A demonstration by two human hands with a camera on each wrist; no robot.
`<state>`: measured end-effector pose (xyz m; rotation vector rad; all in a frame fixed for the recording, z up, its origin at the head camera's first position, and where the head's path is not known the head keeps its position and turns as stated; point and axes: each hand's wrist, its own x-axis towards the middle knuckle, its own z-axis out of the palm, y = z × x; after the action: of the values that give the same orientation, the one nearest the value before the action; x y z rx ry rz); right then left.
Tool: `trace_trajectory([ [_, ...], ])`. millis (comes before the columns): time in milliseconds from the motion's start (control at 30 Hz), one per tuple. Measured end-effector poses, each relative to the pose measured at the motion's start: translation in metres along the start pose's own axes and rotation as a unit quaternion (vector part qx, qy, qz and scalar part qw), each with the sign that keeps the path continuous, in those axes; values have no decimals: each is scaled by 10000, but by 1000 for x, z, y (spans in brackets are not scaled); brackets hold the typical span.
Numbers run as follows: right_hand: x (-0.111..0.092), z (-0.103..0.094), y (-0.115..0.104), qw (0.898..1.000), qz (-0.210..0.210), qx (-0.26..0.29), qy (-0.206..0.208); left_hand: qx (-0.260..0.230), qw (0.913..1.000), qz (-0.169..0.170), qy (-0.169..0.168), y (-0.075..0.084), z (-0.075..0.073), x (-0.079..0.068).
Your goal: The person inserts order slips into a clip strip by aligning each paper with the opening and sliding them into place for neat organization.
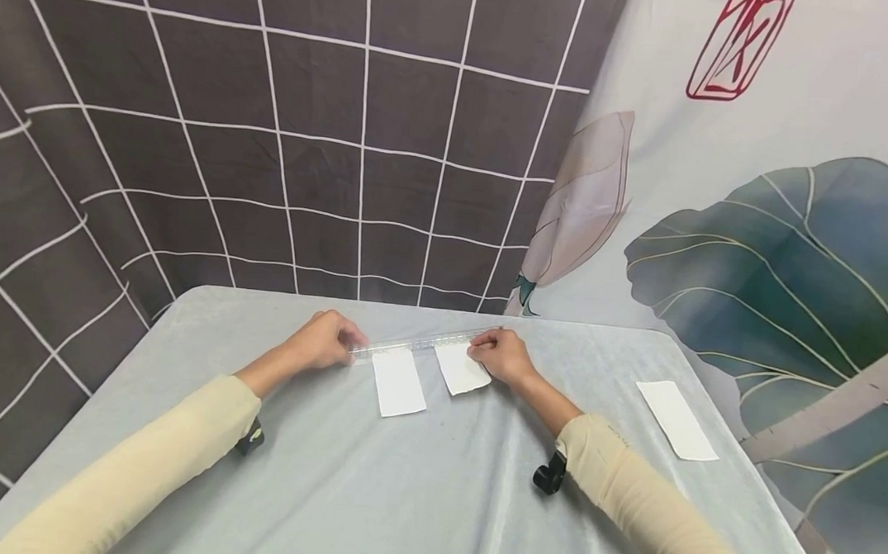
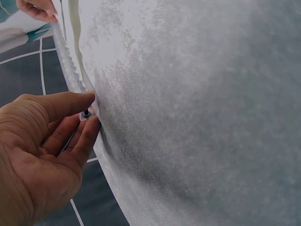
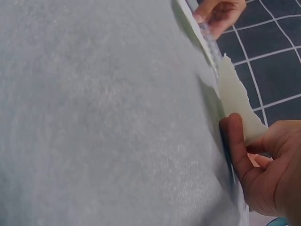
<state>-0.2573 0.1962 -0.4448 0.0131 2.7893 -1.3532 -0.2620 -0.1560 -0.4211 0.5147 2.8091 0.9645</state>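
Observation:
A long clear plastic strip like a ruler (image 1: 404,344) lies slantwise near the table's far edge. My left hand (image 1: 325,340) pinches its left end between thumb and fingers; a small dark dot shows at that end in the left wrist view. With thumb and fingers my right hand (image 1: 507,357) grips a white paper piece (image 1: 457,370) by its right side, close to the strip's right end. That paper stands tilted up and has a ragged edge in the right wrist view. Between the hands, a second white paper piece (image 1: 398,386) lies with its top edge at the strip.
Off to the right lies another white paper slip (image 1: 677,421) on the grey cloth-covered table (image 1: 345,488). Behind the far edge hangs a dark curtain with white grid lines (image 1: 307,164); a leaf-patterned cloth (image 1: 711,305) hangs at the right.

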Motion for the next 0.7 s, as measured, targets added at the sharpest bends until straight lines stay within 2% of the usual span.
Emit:
trace_trajectory([
  [200,-1,4,-1,10000,-53,-9,13,45,9999,108,0,1,-1,-1],
  [700,-3,11,-7,10000,13,-17,84,64,9999,103,4,0,-1,-2],
])
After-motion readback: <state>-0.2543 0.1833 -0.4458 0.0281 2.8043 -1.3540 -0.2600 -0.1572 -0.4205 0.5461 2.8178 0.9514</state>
